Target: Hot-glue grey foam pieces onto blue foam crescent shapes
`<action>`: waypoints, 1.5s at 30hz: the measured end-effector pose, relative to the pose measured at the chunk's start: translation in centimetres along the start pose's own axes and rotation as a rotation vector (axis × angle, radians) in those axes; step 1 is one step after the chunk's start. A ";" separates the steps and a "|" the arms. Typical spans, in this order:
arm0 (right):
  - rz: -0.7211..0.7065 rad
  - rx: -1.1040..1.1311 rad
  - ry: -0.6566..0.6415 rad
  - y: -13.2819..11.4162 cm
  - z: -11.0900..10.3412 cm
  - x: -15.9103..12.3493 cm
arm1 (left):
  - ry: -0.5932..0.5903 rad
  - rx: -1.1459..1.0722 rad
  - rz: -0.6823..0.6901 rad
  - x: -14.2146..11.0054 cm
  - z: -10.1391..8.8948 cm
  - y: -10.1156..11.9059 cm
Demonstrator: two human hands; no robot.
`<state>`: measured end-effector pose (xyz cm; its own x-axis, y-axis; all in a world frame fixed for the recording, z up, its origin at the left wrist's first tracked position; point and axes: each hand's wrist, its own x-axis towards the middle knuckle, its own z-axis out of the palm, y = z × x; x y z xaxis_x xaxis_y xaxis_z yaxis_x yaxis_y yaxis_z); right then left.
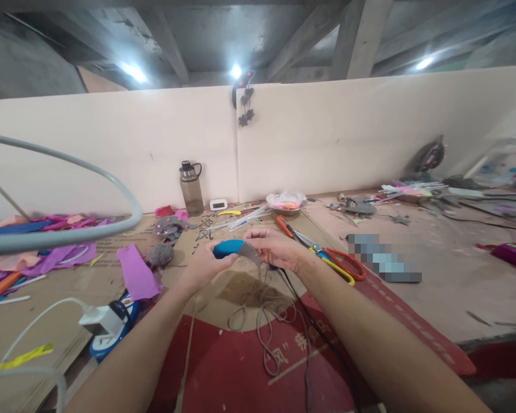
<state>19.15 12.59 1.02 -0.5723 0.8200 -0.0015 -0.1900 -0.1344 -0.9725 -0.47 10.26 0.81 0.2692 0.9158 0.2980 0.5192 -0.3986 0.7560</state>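
A curved, crescent-like piece point(229, 248), blue on one part and grey on the other, is held up between both hands above the table. My left hand point(204, 265) grips its blue end with the thumb on top. My right hand point(279, 250) has its fingers pinched at the grey end. From there a thin grey cord point(264, 338) trails down in loose loops onto the red and brown cardboard point(223, 367). It looks wound round the grey part, though my fingers partly hide this.
Scissors point(350, 264) and an orange-handled tool point(285, 226) lie right of my hands. A bottle point(192, 192), a grey yarn ball point(160, 254), purple fabric point(138, 272) and a power strip point(112, 335) are left. A grey hose point(90, 236) juts in; a black cable point(313, 321) crosses the cardboard.
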 end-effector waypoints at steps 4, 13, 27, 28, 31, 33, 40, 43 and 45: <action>-0.010 -0.035 -0.023 0.0 0.3 -0.2 | 0.029 0.052 0.083 0.0 -0.2 0.3; -0.032 -0.212 -0.095 -0.1 0.6 -0.7 | 0.023 0.050 0.184 0.4 -0.3 -0.6; -0.259 -0.097 0.174 0.4 1.1 0.3 | 0.333 -0.219 -0.101 0.8 0.8 -1.0; -0.223 -0.015 0.139 0.5 1.1 0.3 | 0.343 -0.210 -0.095 0.7 0.7 -0.9; -0.111 0.154 0.018 0.8 1.1 0.4 | 0.444 -0.049 0.055 0.4 0.2 -0.1; -0.059 0.223 -0.046 1.0 1.2 0.3 | 0.403 0.046 0.183 0.2 -0.2 0.5; 0.031 0.325 -0.187 1.5 1.7 0.3 | 0.036 -0.163 0.137 0.3 -0.9 0.7; 0.048 0.337 -0.229 1.6 1.9 0.3 | -0.041 -0.322 0.045 0.3 -0.7 0.2; 0.055 0.355 -0.247 1.7 2.1 0.3 | -0.047 -0.414 -0.014 0.2 -0.5 0.0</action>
<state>16.97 11.47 -0.19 -0.7550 0.6540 0.0467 -0.3917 -0.3928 -0.8321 -0.84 10.51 1.14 0.3062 0.9138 0.2668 0.1551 -0.3244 0.9331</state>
